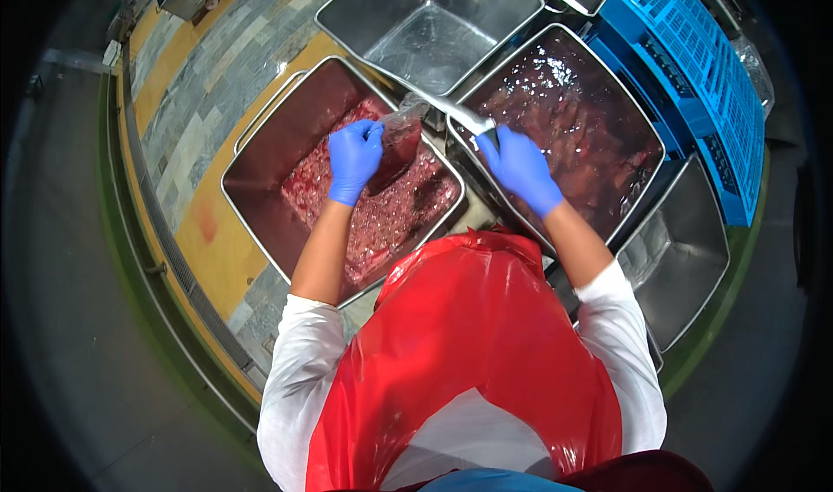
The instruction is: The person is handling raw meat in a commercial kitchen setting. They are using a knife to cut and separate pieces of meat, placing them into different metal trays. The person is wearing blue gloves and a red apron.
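My left hand [355, 157], in a blue glove, grips the gathered top of a clear plastic bag [400, 144] with dark red contents. The bag hangs over a deep steel tub [257, 173] that holds coarse, pinkish-red ground meat [397, 225]. In my right hand [524, 170], also gloved in blue, is a knife [455, 110] with a dark handle. Its long blade points up and left, past the upper part of the bag; whether it touches the plastic I cannot tell. Below the right hand stands a second steel tub [641, 114] with dark red, wet contents [553, 101].
Another steel tub [423, 43] stands beyond these two, and one more [693, 258] lies at the right. Blue plastic crates [696, 95] are stacked along the right side. A floor drain grate [169, 251] runs along the left, beside a metal rail [156, 290].
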The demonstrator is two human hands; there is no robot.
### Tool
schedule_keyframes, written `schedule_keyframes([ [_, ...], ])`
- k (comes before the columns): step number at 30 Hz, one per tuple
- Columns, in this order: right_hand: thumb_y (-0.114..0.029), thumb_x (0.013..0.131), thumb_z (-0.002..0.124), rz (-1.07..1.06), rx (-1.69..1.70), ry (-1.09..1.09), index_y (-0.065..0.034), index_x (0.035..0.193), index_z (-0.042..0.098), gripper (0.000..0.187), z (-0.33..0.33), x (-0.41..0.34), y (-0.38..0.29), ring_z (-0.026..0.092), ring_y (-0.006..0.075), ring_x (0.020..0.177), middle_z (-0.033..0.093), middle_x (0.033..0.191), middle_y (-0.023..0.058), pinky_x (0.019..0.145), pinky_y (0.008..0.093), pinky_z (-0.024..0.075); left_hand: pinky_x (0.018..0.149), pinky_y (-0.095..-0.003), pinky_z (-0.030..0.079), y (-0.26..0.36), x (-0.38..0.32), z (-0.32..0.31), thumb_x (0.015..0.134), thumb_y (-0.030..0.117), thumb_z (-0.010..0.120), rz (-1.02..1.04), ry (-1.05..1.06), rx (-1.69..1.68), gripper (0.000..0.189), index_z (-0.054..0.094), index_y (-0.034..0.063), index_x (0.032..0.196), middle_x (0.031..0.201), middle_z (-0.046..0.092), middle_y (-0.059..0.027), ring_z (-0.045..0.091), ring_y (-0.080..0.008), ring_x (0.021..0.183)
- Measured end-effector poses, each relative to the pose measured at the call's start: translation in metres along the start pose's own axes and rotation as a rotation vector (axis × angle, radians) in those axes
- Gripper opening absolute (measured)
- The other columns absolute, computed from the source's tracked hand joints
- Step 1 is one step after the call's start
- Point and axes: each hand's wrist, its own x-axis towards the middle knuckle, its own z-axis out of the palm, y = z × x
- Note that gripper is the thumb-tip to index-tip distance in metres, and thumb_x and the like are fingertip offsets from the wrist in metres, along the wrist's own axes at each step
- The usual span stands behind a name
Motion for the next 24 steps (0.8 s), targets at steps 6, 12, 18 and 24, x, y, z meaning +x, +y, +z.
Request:
schedule_keyframes([
  [6, -0.054, 0.097, 0.057, -0.093, -0.103, -0.112, -0.0042, 0.089, 0.057, 0.05, 0.041, -0.074, -0.015, 0.069, 0.0399, 0.075, 0.068, 0.08, 0.0201, 0.065, 0.0505, 0.0549, 0.066, -0.0452, 0.053, -0.032, -0.017, -0.034, 0.089, 0.018, 0.068, 0.015, 0.087, 0.202, 0.017, 0.074, 0.0025, 0.086, 0.078, 0.067, -0.0215, 0.067, -0.0393, 0.072],
  [12, -0.047, 0.098, 0.058, -0.131, 0.048, -0.19, -0.0029, 0.098, 0.065, 0.045, 0.062, -0.01, -0.098, 0.071, 0.0402, 0.082, 0.072, 0.089, 0.0206, 0.073, 0.0517, 0.0561, 0.061, -0.0476, 0.05, -0.034, -0.031, -0.052, 0.09, 0.016, 0.069, 0.114, 0.15, 0.329, 0.016, 0.071, 0.0019, 0.083, 0.076, 0.065, -0.0215, 0.065, -0.0396, 0.067],
  [18, -0.049, 0.097, 0.054, -0.206, -0.01, -0.194, -0.0056, 0.104, 0.073, 0.048, 0.107, 0.097, -0.116, 0.071, 0.0401, 0.095, 0.073, 0.102, 0.0209, 0.085, 0.0501, 0.0555, 0.057, -0.0415, 0.047, -0.021, -0.049, -0.037, 0.09, 0.013, 0.07, 0.018, 0.255, 0.192, 0.016, 0.07, -0.0008, 0.082, 0.07, 0.062, -0.0198, 0.062, -0.0314, 0.058],
  [24, -0.051, 0.098, 0.047, 0.008, -0.136, -0.449, -0.0024, 0.115, 0.073, 0.057, 0.103, 0.152, -0.011, 0.07, 0.0389, 0.105, 0.072, 0.113, 0.0221, 0.09, 0.0463, 0.0553, 0.055, -0.0278, 0.044, -0.009, -0.079, -0.008, 0.1, 0.015, 0.065, -0.454, 0.361, -0.743, 0.023, 0.066, -0.0001, 0.082, 0.068, 0.058, -0.003, 0.054, -0.0102, 0.059],
])
